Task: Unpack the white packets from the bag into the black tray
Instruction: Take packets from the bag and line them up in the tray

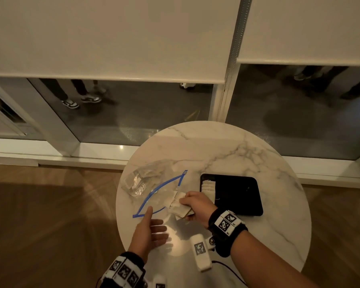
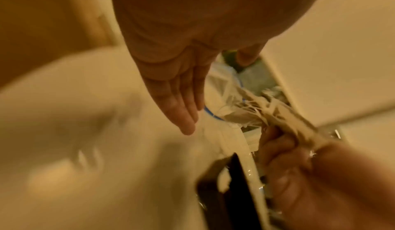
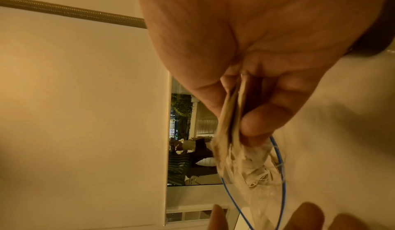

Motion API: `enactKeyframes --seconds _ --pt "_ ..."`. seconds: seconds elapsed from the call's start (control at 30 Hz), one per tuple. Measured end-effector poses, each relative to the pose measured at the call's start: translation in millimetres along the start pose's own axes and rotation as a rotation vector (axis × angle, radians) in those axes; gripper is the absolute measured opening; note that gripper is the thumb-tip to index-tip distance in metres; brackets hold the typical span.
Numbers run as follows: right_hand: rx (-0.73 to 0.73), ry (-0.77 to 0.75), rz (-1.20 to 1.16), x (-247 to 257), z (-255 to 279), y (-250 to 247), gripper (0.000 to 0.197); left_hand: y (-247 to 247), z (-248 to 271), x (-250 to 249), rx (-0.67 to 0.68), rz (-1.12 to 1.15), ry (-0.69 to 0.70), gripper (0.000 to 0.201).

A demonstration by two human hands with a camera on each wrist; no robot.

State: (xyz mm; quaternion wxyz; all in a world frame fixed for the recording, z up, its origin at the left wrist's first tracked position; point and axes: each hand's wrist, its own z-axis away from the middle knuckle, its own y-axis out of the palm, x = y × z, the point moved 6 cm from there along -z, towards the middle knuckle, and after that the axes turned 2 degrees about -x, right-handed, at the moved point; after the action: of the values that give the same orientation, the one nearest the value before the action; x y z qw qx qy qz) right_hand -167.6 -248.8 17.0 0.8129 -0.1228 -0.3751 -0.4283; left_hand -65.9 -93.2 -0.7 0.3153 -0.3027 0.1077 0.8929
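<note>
Over toward the left edge of the round marble table (image 1: 247, 154) lay the clear zip bag (image 1: 152, 183), its blue-rimmed mouth gaping open toward the person. Just below that mouth, near the front edge, the left hand (image 1: 149, 231) hovered flat with fingers straight and spread, thumb tip at the blue rim, holding nothing. Next along, the right hand (image 1: 195, 206) had a small bunch of white packets (image 1: 180, 206) pinched between thumb and curled fingers, just outside the bag's mouth; the wrist view showed thin strings trailing from them back into the bag. Further right, near the table's right side, sat the black tray (image 1: 237, 194), with a few white packets already lined up along its left wall.

To my eye those packets would be feather-light, soft and limp, easy to crush and apt to tangle by their strings, so a gentle pinch across the flat middle of the bunch looked the best hold. How many remained in the bag I could not tell.
</note>
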Motion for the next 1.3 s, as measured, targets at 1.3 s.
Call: enactKeyframes --seconds 1.3 --pt "0.027 -0.111 0.417 -43 12 -13 0.009 47 -17 26 0.546 0.049 -0.004 0.041"
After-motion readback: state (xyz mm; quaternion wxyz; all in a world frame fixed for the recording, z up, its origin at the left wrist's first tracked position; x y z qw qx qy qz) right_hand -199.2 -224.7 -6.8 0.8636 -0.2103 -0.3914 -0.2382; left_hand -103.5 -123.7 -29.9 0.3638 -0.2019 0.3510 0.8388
